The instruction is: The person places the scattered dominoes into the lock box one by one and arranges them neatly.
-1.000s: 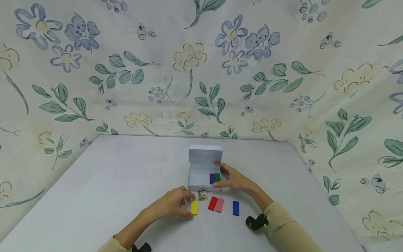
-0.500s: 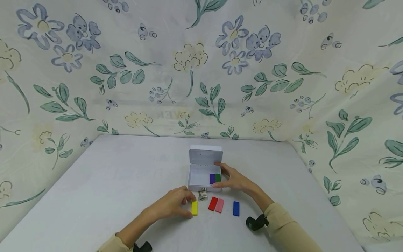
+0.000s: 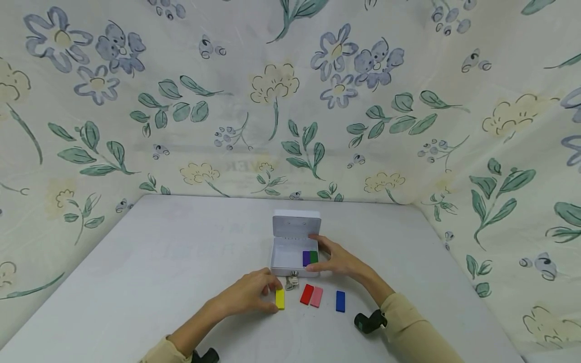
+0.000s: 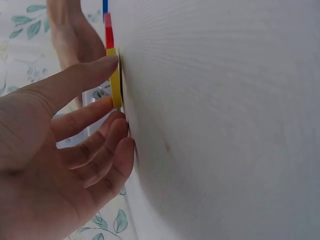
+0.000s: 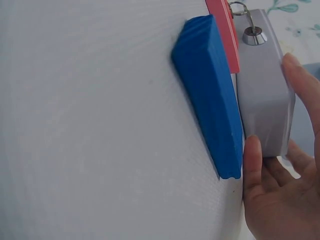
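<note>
My left hand (image 3: 249, 293) pinches a yellow modelling clay stick (image 3: 280, 299) at its two ends, thumb on the near end and index finger on the far one. The stick (image 4: 115, 80) lies flat on the table in the left wrist view. Around the right end of an open white metal box (image 3: 282, 271), my right hand (image 3: 338, 259) holds on, with its thumb at the front and fingers toward the back. Inside the box, a purple stick (image 3: 306, 258) and a green stick (image 3: 313, 257) lie side by side at the right. Fingers partly cover that end.
Small keys (image 3: 292, 282) hang from the lock on the box's front. A red stick (image 3: 306, 294) and a pink stick (image 3: 316, 297) lie together before the box, with a blue stick (image 3: 340, 301) farther right. A flowered cloth (image 3: 272, 101) stands behind the white table (image 3: 204, 237).
</note>
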{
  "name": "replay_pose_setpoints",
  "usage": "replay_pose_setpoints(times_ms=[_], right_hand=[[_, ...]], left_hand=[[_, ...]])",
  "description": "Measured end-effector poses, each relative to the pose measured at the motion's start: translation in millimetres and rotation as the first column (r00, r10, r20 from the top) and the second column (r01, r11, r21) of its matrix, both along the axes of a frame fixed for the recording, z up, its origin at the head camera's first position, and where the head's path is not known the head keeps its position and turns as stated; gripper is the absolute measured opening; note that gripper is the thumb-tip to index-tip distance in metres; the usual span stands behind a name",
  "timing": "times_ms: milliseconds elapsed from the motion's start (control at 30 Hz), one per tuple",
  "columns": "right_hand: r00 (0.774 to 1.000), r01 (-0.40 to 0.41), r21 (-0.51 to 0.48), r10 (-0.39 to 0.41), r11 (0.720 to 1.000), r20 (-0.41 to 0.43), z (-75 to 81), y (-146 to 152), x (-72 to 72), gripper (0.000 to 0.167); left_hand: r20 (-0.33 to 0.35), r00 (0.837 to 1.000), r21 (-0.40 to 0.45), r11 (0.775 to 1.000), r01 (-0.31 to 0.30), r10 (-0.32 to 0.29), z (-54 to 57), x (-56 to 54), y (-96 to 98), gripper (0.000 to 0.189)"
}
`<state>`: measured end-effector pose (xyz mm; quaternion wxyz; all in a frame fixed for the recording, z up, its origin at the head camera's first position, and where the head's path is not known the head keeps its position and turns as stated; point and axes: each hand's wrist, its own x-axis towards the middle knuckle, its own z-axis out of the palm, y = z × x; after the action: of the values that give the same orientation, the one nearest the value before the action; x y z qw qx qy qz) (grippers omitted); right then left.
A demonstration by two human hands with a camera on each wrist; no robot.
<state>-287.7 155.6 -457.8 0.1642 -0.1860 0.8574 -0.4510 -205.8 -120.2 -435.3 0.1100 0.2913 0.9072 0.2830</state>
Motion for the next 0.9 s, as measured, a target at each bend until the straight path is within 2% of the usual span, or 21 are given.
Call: replay_pose_setpoints(times_ms=[233,533,900], right_hand=[[1.0,-0.001,0.0,0.001,1.0,-0.005,-1.0,0.4,0.2,0.089],[1.0,-0.003,-0.002,0.003,1.0,-0.004,-0.8,0.7,0.2,0.089],[1.0,-0.001,-0.003,0.001,1.0,-0.005,-2.9,0.2,-1.8,0.09]], left_hand=[[0.0,1.0,-0.001,1.0,-0.012,0.012,2.7,-1.4,0.6,0.041],[-0.055,0.998,0.012,1.0,0.014,-0.013,6.9,-4.7,-0.6,0.038],[-0.084,0.996,0.029,0.999,-0.02,0.022,18.5,-12.0,-4.6,0.037]])
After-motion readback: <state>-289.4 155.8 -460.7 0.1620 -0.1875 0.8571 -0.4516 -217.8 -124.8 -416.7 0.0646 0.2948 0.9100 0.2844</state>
